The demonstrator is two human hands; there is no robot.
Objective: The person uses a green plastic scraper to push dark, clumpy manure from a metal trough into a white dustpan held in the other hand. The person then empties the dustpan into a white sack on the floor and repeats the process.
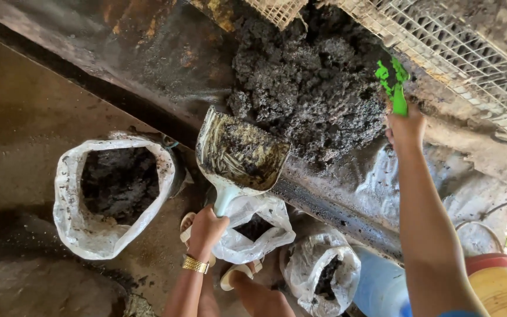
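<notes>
Scoop (239,155) mouth toward dark heap (312,88)

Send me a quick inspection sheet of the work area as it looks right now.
Surface: dark, stained tray under wire mesh.
Job's things: dustpan, soiled inside; green hand tool; dark clumpy pile.
Clutter: large white sack holding dark matter; two smaller bags.
Hands: left hand grips the dustpan handle; right hand grips the green tool.
Cables: thin line, lower right.
Surroundings: dirt floor, orange container.
</notes>
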